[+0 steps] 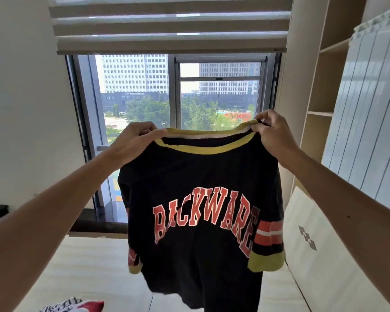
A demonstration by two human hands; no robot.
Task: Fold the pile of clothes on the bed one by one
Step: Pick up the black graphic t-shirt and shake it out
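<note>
Head view: one black shirt (pixel 200 188) with yellow collar and red lettering, held up over the bed (pixel 88 266).
Hands: two; left hand (pixel 135 140) and right hand (pixel 273 136) each pinch the collar at a shoulder.
Other clothes: one patterned heap (pixel 74 306) at the bed's near left edge.
Room: one window (pixel 144 97), half-lowered blind (pixel 167 25), open shelves (pixel 324 86) on the right.

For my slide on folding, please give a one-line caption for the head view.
Left hand and right hand hold a black shirt up by its yellow collar above the bed.
</note>
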